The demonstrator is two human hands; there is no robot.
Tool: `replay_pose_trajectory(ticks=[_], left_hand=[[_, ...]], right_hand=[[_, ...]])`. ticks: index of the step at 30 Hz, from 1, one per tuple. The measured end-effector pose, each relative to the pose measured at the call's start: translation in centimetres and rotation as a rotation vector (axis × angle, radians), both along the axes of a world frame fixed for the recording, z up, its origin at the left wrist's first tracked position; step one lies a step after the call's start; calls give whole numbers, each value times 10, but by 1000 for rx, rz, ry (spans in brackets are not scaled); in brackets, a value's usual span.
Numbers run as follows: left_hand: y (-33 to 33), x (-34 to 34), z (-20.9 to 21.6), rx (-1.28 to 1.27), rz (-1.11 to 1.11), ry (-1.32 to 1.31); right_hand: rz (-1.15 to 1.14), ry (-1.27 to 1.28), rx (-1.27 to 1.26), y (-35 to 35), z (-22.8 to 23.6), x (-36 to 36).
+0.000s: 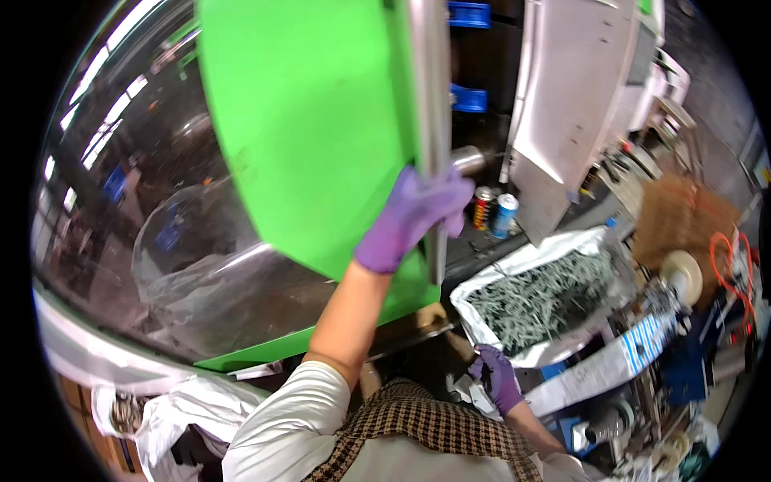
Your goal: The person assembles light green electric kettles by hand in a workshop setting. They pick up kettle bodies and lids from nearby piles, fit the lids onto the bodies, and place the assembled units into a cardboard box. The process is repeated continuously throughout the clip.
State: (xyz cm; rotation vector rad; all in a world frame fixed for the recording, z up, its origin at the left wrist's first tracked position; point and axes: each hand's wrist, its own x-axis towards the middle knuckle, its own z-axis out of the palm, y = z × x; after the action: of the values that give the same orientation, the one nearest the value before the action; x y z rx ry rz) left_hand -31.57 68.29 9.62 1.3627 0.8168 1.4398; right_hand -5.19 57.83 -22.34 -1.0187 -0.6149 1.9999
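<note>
My left hand point(418, 210), in a purple glove, is closed round the metal edge point(431, 80) of a large green machine door point(313, 120) with a clear window point(217, 273). The hand is slightly blurred. Lower right, my right hand point(498, 377), also gloved in purple, is curled by the near corner of a white-lined bin point(466, 296). Its fingers are bent round something small and dark that I cannot make out. Many thin grey-green strips point(538, 301) fill the bin. Just right of my left hand, two spray cans point(504, 215) stand side by side, with a metal cylinder point(468, 160) behind them.
A pale panel point(570, 80) stands open beyond the dark machine opening, where blue parts point(469, 98) show. At right are a brown board point(683, 217), an orange cord point(727, 269) and a long white-and-blue package point(602, 373). White cloth point(193, 418) hangs at lower left.
</note>
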Motion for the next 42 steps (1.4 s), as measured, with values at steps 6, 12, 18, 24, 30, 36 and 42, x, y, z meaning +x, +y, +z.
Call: replay_pose_trajectory(ticks=[6,12,18,24,30,36,42], left_hand=[[-75,-143,-65,495,-784,-301],[-186,-261,-76,621,-838,-303],[-264,-348,-76,638,-572,-124],[-269,-384,-67,638,-474,-119],[-255,-405,-79,653,-466,-143],[-254,-390,-73,619,-435,-142],[-241,-356,-72,616,-497,-140]], right_hand=[[359,-62,312,107,50,-124],[512,-315,888,225,91,-287],[314,-48,1201,407,222,-524],[399,-582,1266,617,264,-741],[418,-461,1057,704,258,-813],[152,40,907,635,276,-767],[-74,240,934,489,294,-654]])
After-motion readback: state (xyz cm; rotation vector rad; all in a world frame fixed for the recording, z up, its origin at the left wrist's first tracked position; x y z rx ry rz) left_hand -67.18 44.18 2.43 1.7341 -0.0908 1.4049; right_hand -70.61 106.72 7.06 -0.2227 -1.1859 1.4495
